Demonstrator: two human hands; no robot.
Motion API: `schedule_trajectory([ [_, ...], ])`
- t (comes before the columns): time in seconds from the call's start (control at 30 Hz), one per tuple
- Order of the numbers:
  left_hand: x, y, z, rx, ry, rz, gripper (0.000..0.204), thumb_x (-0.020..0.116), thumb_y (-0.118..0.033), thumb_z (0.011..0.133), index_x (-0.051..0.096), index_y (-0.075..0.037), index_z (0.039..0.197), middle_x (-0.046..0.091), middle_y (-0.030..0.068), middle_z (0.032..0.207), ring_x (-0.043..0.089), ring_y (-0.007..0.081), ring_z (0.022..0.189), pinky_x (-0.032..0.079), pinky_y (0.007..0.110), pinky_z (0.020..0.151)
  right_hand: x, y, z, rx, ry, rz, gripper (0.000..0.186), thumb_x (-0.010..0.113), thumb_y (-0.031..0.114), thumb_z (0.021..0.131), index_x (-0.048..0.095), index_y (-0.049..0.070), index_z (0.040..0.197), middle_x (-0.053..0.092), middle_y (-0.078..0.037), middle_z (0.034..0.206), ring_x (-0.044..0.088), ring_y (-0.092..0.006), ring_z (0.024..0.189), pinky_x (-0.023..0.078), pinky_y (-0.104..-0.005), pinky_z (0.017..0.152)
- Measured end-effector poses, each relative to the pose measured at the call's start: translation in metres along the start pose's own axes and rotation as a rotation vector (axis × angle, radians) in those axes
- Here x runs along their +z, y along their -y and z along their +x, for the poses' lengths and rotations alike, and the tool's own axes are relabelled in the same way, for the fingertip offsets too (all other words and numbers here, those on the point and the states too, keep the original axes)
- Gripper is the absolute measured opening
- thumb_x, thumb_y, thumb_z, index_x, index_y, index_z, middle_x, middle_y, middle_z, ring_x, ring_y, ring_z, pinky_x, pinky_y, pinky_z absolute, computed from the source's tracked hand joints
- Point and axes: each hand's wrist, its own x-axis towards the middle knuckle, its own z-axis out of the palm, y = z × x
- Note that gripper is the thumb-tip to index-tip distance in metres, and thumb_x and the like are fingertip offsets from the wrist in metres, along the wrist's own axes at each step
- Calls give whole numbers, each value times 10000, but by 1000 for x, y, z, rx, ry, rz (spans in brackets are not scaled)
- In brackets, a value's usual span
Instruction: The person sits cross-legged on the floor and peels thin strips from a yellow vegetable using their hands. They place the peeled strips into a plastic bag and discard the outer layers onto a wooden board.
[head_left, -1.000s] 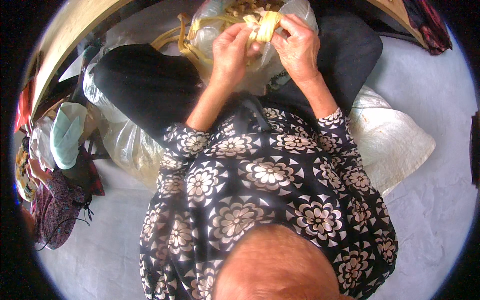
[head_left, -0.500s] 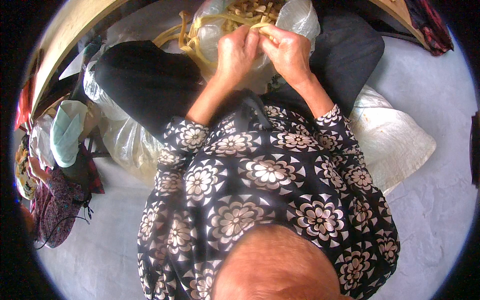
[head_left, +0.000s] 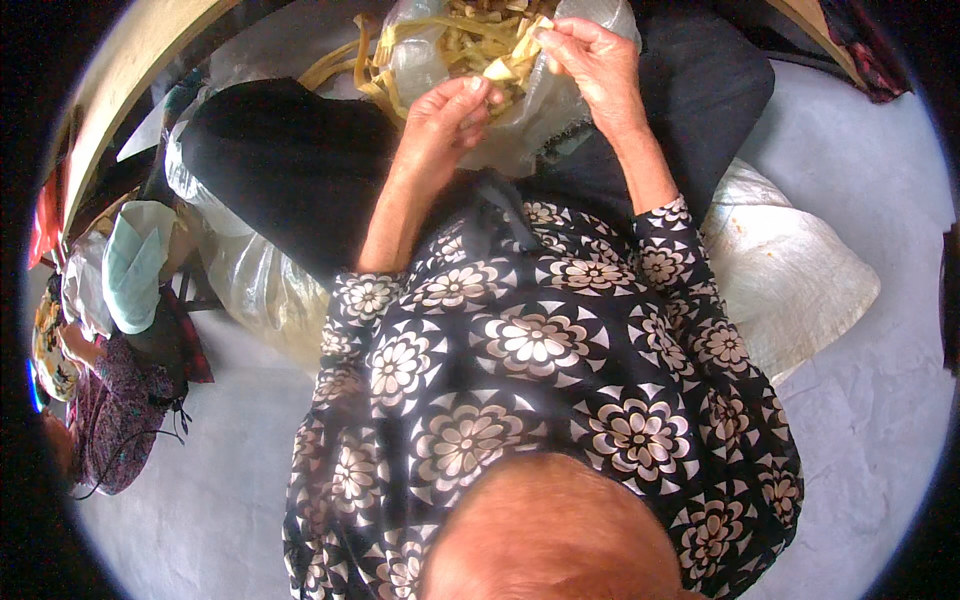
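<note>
While a pale yellow strip (head_left: 514,62) is slanting across the mouth of a clear plastic bag (head_left: 416,68), the right hand (head_left: 597,68) is pinching its upper end between thumb and fingertips, a narrow grip. Near the strip's lower end, the left hand (head_left: 448,112) is curling its fingers over the bag's near side (whether they are holding anything, I cannot tell). Inside the bag, chopped yellowish pieces (head_left: 487,10) are lying heaped, and longer yellow strips (head_left: 365,75) are trailing over its left edge. Dark-trousered legs (head_left: 285,150) are flanking the bag on both sides. Grey floor (head_left: 235,440) is spreading beyond and behind it. To the bag's right and nearer the wearer, a whitish sack (head_left: 790,275) is lying flat; well to its left, a pale blue-green cloth (head_left: 137,265) is resting above a purple speckled garment (head_left: 118,415).
</note>
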Motion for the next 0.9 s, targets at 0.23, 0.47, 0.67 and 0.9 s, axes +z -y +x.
schedule_trajectory([
  [0.23, -2, -3, 6, -10, 182, -27, 243, 471, -266, 882, 552, -45, 823, 335, -76, 524, 249, 27, 449, 206, 185, 421, -3, 5, -18, 278, 572, 273, 411, 513, 341, 852, 494, 14, 1099, 554, -13, 820, 441, -26, 624, 353, -147, 522],
  [0.47, -2, -10, -2, -61, 225, 8, 232, 473, -247, 880, 565, -34, 873, 358, -75, 535, 259, 29, 444, 213, 180, 419, -10, 2, -4, 106, 170, 19, 246, 584, 291, 809, 635, 55, 854, 510, 69, 658, 415, -6, 598, 299, -163, 495],
  [0.67, -2, -1, 5, 70, 189, -58, 227, 472, -227, 882, 570, -22, 887, 423, -54, 583, 302, 32, 478, 273, 171, 467, 8, 1, -22, 153, 24, 129, 193, 613, 245, 789, 651, 56, 792, 484, 80, 615, 390, -6, 558, 316, -176, 494],
  [0.9, -7, -5, 1, 58, 67, 116, 185, 513, -206, 863, 584, -37, 841, 502, -30, 625, 339, 29, 497, 287, 169, 472, -5, 10, -21, 192, 269, 103, 253, 604, 277, 791, 630, 72, 937, 571, 56, 721, 469, -10, 637, 364, -166, 537],
])
